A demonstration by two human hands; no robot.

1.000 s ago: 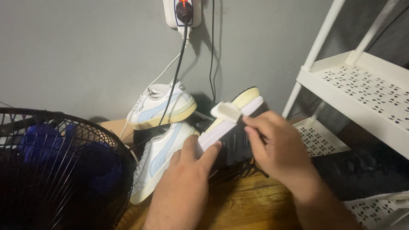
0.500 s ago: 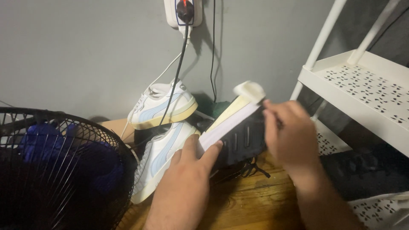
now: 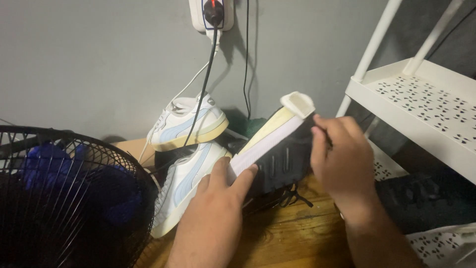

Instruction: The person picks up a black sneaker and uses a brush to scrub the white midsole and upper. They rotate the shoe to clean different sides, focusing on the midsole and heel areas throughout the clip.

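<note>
My left hand [image 3: 218, 198] grips the lower end of a black shoe [image 3: 280, 161] with a white midsole and pale yellow sole, holding it tilted up over the wooden floor. With my right hand [image 3: 342, 159] I hold a small white sponge [image 3: 297, 104] pressed against the top end of the shoe's sole edge. The shoe's black laces hang down under it.
Two white and light-blue sneakers [image 3: 191, 124] lie against the grey wall, one stacked above the other. A black fan grille [image 3: 64, 198] fills the lower left. A white perforated shelf rack [image 3: 421, 99] stands at the right. Cables hang from a wall plug [image 3: 213, 12].
My right hand slid the sponge up along the sole edge from the middle to the top end. My left hand and the shoe stayed almost still.
</note>
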